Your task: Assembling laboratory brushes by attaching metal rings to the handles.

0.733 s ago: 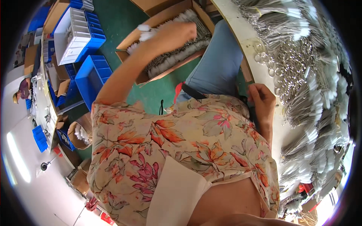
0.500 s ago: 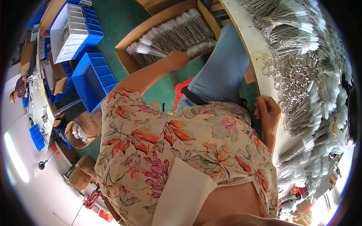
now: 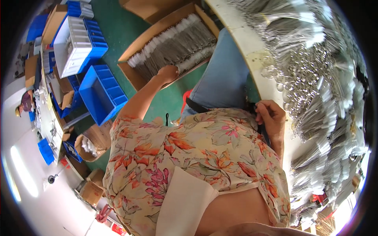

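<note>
An open cardboard box [image 3: 126, 74] holds tightly packed rows of wire-handled brushes [image 3: 173, 41] with white bristle heads. At its near side is my left hand [image 3: 168, 74], fingers curled down over the brushes by the rim. The back of the hand hides the fingertips and whatever they may hold. My right hand [image 3: 272, 117] is beside the curved table edge, palm turned inward. Its fingers are bent with the thumb against them, and nothing shows between them. Heaps of similar brushes [image 3: 303, 23] with metal ring ends [image 3: 311, 74] cover the table right of that hand.
Blue bins [image 3: 103, 94] and a white bin [image 3: 73, 47] stand at the left. Below them, a smaller carton [image 3: 94, 141] contains white pieces. My leg [image 3: 218, 74] lies between the brush box and the pale table [image 3: 252, 51]. Another person [image 3: 26, 103] is at the far-left bench.
My left hand has moved left and nearer along the box edge. A cluster of brushes that stood out beside it now lies level with the rows. My right hand's fingers have curled more.
</note>
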`<action>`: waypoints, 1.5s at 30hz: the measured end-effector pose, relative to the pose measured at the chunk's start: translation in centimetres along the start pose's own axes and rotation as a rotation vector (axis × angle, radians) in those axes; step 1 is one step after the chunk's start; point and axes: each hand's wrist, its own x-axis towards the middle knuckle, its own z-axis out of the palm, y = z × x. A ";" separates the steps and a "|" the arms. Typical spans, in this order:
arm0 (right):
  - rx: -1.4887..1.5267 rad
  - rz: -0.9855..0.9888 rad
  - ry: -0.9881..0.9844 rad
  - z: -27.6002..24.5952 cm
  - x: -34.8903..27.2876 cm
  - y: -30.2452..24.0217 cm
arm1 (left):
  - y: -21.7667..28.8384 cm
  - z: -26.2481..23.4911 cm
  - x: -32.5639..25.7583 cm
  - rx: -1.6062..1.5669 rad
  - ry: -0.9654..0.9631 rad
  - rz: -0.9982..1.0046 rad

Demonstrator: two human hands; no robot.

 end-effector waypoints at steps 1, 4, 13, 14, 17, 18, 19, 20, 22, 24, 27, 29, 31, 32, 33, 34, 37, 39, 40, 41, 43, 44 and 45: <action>0.018 -0.005 -0.001 -0.2 -0.4 -0.2 | 1.1 -2.1 0.0 -0.005 0.058 0.153; 0.041 0.014 -0.069 -1.9 -1.8 -0.9 | 7.5 -12.6 -2.0 -0.121 -0.293 0.460; 0.282 -0.261 0.231 -12.3 -5.5 -1.1 | 34.0 -35.7 0.4 -0.578 -0.149 0.793; 0.269 -0.279 0.287 -13.7 -6.1 -0.9 | 36.8 -37.1 2.7 -0.516 -0.094 0.789; 0.239 -0.278 0.419 -17.6 -7.5 -1.2 | 42.3 -40.0 12.0 -0.346 0.122 0.796; 0.194 -0.271 0.442 -18.7 -7.7 -1.8 | 42.2 -41.4 16.4 -0.156 0.351 0.823; 0.148 -0.243 0.488 -20.1 -8.0 -2.0 | 43.1 -41.3 18.9 0.014 0.516 0.815; 0.010 -0.178 0.600 -21.2 -8.0 -2.5 | 44.3 -41.1 20.8 0.179 0.685 0.803; -0.141 -0.249 0.678 -24.0 -7.3 -2.8 | 44.9 -41.2 23.2 0.563 0.587 0.489; -0.281 -0.326 0.717 -26.5 -5.7 -4.2 | 43.7 -41.4 24.8 0.671 0.491 0.434; -0.389 -0.379 0.764 -30.5 -2.2 -4.8 | 44.9 -40.0 23.9 0.524 0.476 0.468; -0.446 -0.301 0.785 -32.9 1.0 -5.9 | 45.0 -40.0 22.7 0.433 0.459 0.409; -0.644 -0.287 0.915 -35.4 6.0 -5.0 | 44.4 -40.4 21.7 0.430 0.575 0.437; -0.639 -0.297 0.902 -35.8 7.6 -5.1 | 44.4 -40.2 21.1 0.433 0.577 0.420; -0.714 -0.186 0.923 -36.0 9.0 -5.2 | 44.7 -39.8 20.5 0.574 0.668 0.419; -0.791 -0.073 0.947 -36.2 9.9 -5.3 | 45.2 -39.5 19.9 0.715 0.757 0.419; -0.580 -0.047 0.851 -36.5 11.0 -5.2 | 46.3 -39.4 16.6 0.836 0.718 0.543; -0.415 -0.149 0.882 -36.7 9.8 -5.6 | 48.9 -38.8 13.7 0.678 0.510 0.512; -0.250 -0.255 0.905 -36.7 8.8 -5.9 | 49.5 -38.5 12.6 0.518 0.307 0.471; -0.167 -0.376 0.995 -37.6 8.5 -5.7 | 50.0 -38.3 13.5 0.517 0.301 0.478; 0.006 -0.484 1.016 -37.4 6.1 -8.1 | 50.3 -38.9 16.1 0.086 -0.086 0.354; -0.009 -0.493 1.022 -39.2 4.9 -7.7 | 50.7 -38.3 17.6 0.033 -0.113 0.369; -0.021 -0.500 1.024 -40.7 3.9 -7.3 | 50.4 -37.8 18.7 0.039 -0.121 0.385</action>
